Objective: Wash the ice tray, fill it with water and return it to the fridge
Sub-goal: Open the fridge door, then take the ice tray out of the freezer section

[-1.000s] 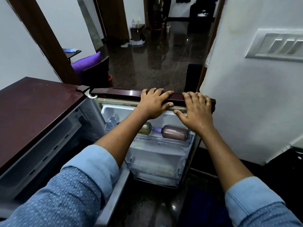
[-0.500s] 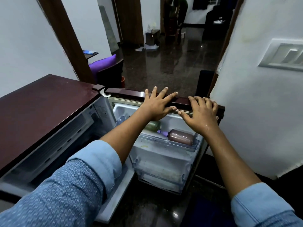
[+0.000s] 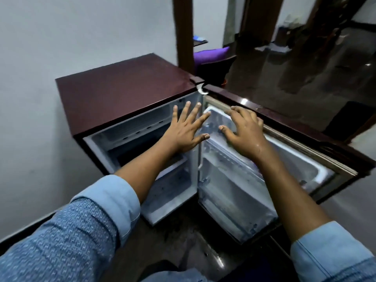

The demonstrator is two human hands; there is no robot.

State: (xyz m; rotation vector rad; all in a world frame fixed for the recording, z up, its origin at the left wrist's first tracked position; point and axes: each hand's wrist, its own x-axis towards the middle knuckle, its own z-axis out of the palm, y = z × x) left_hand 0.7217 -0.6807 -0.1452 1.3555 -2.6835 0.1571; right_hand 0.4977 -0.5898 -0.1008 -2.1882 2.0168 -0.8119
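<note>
A small maroon fridge (image 3: pixel 122 96) stands against the white wall with its door (image 3: pixel 289 127) swung wide open to the right. My left hand (image 3: pixel 188 129) hovers in front of the fridge's upper opening, fingers spread and straight, holding nothing. My right hand (image 3: pixel 243 131) hangs just inside the open door near its top edge, fingers loosely bent, empty. The freezer compartment (image 3: pixel 130 147) at the top of the cabinet looks dark inside. No ice tray is visible; the frame is blurred.
White door shelves (image 3: pixel 234 192) line the inside of the door. A brown door frame (image 3: pixel 183 31) rises behind the fridge, with a purple cushion (image 3: pixel 211 53) on a dark chair beyond it. Dark glossy floor (image 3: pixel 305 82) stretches to the right.
Both hands have come off the top edge of the door and moved left toward the cabinet opening. The view has swung left, so the fridge interior now faces me.
</note>
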